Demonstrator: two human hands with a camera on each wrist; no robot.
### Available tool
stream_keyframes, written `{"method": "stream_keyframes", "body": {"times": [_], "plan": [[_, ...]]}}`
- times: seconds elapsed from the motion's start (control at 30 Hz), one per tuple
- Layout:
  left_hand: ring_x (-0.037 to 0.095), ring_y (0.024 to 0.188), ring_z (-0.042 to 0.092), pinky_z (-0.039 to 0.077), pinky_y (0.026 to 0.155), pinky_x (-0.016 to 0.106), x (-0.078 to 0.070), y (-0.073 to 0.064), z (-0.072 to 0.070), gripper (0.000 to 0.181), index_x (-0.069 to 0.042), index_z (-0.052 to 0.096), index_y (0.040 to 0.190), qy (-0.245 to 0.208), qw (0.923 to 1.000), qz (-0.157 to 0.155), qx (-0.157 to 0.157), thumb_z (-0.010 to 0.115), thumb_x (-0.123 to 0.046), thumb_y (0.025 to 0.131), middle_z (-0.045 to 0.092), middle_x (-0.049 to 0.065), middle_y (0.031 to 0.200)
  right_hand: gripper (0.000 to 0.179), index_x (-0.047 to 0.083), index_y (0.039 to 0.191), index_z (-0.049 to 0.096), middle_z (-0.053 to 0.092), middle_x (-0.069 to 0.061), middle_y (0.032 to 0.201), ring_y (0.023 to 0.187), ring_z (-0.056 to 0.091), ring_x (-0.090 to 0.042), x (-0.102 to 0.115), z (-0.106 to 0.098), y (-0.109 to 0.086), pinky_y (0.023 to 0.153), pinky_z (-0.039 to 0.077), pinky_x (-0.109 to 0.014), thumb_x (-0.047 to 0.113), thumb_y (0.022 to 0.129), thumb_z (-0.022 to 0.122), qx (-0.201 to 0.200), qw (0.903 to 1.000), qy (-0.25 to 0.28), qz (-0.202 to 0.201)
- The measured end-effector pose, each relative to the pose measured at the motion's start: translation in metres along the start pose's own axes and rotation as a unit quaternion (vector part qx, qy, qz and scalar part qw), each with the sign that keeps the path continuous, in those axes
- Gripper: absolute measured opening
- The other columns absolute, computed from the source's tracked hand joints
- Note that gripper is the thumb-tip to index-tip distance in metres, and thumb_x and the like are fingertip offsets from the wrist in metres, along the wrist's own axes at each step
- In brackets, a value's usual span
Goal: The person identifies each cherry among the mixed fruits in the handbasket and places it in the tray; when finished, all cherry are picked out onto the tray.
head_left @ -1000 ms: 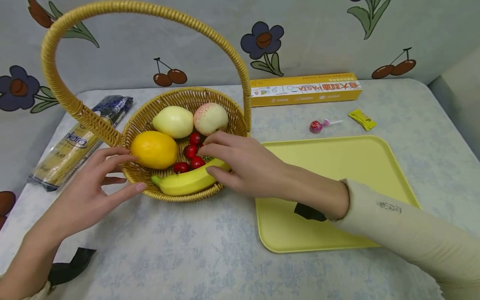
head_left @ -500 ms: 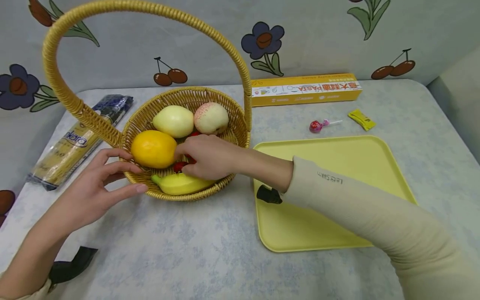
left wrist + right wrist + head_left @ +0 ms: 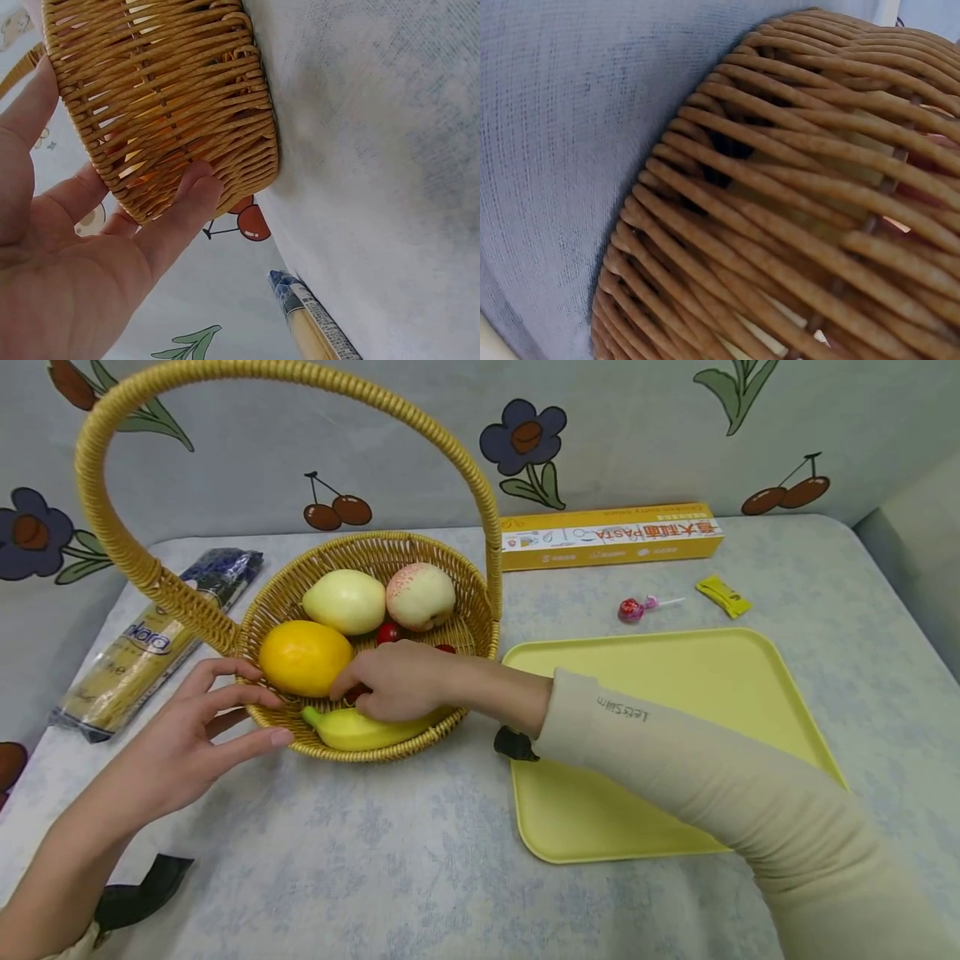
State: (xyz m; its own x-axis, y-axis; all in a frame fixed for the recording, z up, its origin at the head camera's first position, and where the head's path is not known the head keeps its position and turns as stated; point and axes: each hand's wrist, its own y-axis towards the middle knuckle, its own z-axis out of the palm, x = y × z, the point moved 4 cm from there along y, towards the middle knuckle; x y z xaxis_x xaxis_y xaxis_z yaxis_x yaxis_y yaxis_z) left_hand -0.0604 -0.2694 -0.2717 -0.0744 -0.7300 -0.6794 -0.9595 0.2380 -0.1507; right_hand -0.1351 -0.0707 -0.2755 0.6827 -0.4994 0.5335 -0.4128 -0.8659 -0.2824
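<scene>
My right hand (image 3: 397, 681) reaches into the wicker basket (image 3: 465, 577), its curled index finger and thumb around a red cherry (image 3: 356, 693). The other fingertips are hidden. Another cherry (image 3: 388, 632) shows above the hand, and a bit of red lies right of it. A banana (image 3: 360, 729) lies below that hand, with an orange-yellow lemon-shaped fruit (image 3: 306, 657) at its left. Behind are a pale yellow fruit (image 3: 345, 602) and a peach (image 3: 421, 597). Fingers spread, my left hand (image 3: 187, 739) touches the basket's outer left side, also seen in the left wrist view.
A yellow tray (image 3: 637, 814) lies right, under my right forearm. Behind it are a lollipop (image 3: 632, 610), a yellow candy (image 3: 723, 597) and a pasta box (image 3: 611, 537). A spaghetti bag (image 3: 150, 647) lies left of the basket. The basket's tall handle (image 3: 300, 372) arches overhead.
My right hand has moved left from above the banana, down into the basket among the cherries, and its fingers have curled. The left hand stays at the basket's side.
</scene>
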Motion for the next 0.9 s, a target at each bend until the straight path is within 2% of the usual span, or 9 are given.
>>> {"method": "stream_keyframes", "body": {"times": [0.1, 0.17, 0.27, 0.33, 0.4, 0.5, 0.7, 0.77, 0.9], "plan": [[0.039, 0.121, 0.04, 0.036, 0.087, 0.002, 0.0, 0.0, 0.0, 0.028, -0.003, 0.066, 0.112, 0.0, 1.0, -0.001, 0.001, 0.073, -0.022, 0.092, 0.03, 0.015, 0.137, 0.042, 0.023, 0.137, 0.06, 0.058, 0.008, 0.13, 0.107, 0.05, -0.005, 0.001, 0.001, 0.001, 0.088, 0.04, -0.021, 0.009, 0.1, 0.045, 0.01, 0.9999, -0.002, -0.005], [0.041, 0.121, 0.039, 0.044, 0.094, 0.014, 0.0, -0.001, 0.001, 0.028, -0.002, 0.066, 0.113, -0.003, 1.0, 0.005, 0.001, 0.073, -0.02, 0.092, 0.03, 0.016, 0.138, 0.044, 0.024, 0.135, 0.061, 0.059, 0.008, 0.127, 0.104, 0.05, -0.006, 0.0, 0.002, 0.001, 0.086, 0.039, -0.021, 0.006, 0.099, 0.044, 0.013, 0.9999, -0.003, -0.007], [0.041, 0.121, 0.037, 0.045, 0.098, 0.022, 0.0, -0.001, 0.002, 0.027, -0.001, 0.066, 0.112, -0.003, 0.9999, 0.013, -0.002, 0.072, -0.018, 0.092, 0.029, 0.016, 0.138, 0.046, 0.022, 0.135, 0.061, 0.059, 0.007, 0.127, 0.104, 0.049, -0.007, -0.001, 0.002, 0.001, 0.088, 0.039, -0.02, 0.001, 0.098, 0.044, 0.01, 0.9999, 0.01, -0.01], [0.041, 0.122, 0.036, 0.044, 0.098, 0.021, -0.001, -0.001, 0.002, 0.027, -0.001, 0.066, 0.112, -0.004, 0.9998, 0.018, -0.004, 0.073, -0.018, 0.092, 0.03, 0.016, 0.137, 0.048, 0.018, 0.135, 0.061, 0.059, 0.005, 0.129, 0.106, 0.049, -0.006, -0.003, 0.001, 0.001, 0.091, 0.038, -0.017, -0.002, 0.096, 0.043, 0.003, 0.9995, 0.027, -0.015], [0.039, 0.122, 0.036, 0.038, 0.093, 0.006, -0.001, -0.001, 0.002, 0.026, -0.002, 0.066, 0.111, -0.003, 0.9998, 0.019, -0.006, 0.073, -0.018, 0.092, 0.03, 0.014, 0.137, 0.049, 0.015, 0.134, 0.062, 0.06, 0.004, 0.13, 0.106, 0.05, -0.005, -0.005, 0.0, 0.001, 0.092, 0.038, -0.016, -0.004, 0.094, 0.044, -0.005, 0.9987, 0.045, -0.023], [0.04, 0.123, 0.036, 0.033, 0.088, 0.001, 0.0, -0.002, 0.002, 0.026, -0.002, 0.066, 0.11, -0.005, 0.9998, 0.02, -0.007, 0.073, -0.019, 0.091, 0.03, 0.014, 0.136, 0.045, 0.011, 0.13, 0.064, 0.063, 0.002, 0.125, 0.103, 0.052, -0.006, -0.009, -0.002, 0.001, 0.09, 0.039, -0.015, -0.006, 0.091, 0.047, -0.018, 0.9962, 0.076, -0.037], [0.04, 0.124, 0.034, 0.034, 0.089, 0.001, 0.0, -0.001, 0.002, 0.026, -0.002, 0.066, 0.11, -0.005, 0.9999, 0.015, -0.006, 0.073, -0.019, 0.091, 0.03, 0.014, 0.136, 0.033, 0.007, 0.124, 0.065, 0.064, 0.0, 0.109, 0.091, 0.052, -0.012, -0.013, -0.004, 0.0, 0.081, 0.042, -0.019, 0.002, 0.092, 0.06, -0.031, 0.9894, 0.133, -0.05], [0.041, 0.124, 0.033, 0.041, 0.097, 0.013, 0.0, -0.001, 0.002, 0.026, -0.001, 0.066, 0.111, -0.006, 0.9998, 0.016, -0.006, 0.073, -0.018, 0.092, 0.03, 0.016, 0.137, 0.031, 0.007, 0.123, 0.064, 0.063, 0.0, 0.107, 0.091, 0.052, -0.012, -0.013, -0.004, 0.0, 0.08, 0.042, -0.019, 0.004, 0.092, 0.063, -0.034, 0.9888, 0.136, -0.051], [0.042, 0.124, 0.033, 0.041, 0.097, 0.014, -0.002, -0.001, 0.003, 0.026, 0.001, 0.065, 0.111, -0.007, 0.9997, 0.021, -0.007, 0.073, -0.014, 0.091, 0.03, 0.017, 0.138, 0.03, 0.007, 0.124, 0.064, 0.063, 0.0, 0.105, 0.089, 0.051, -0.013, -0.012, -0.005, -0.002, 0.079, 0.041, -0.02, 0.006, 0.094, 0.063, -0.04, 0.9901, 0.123, -0.053]]}}
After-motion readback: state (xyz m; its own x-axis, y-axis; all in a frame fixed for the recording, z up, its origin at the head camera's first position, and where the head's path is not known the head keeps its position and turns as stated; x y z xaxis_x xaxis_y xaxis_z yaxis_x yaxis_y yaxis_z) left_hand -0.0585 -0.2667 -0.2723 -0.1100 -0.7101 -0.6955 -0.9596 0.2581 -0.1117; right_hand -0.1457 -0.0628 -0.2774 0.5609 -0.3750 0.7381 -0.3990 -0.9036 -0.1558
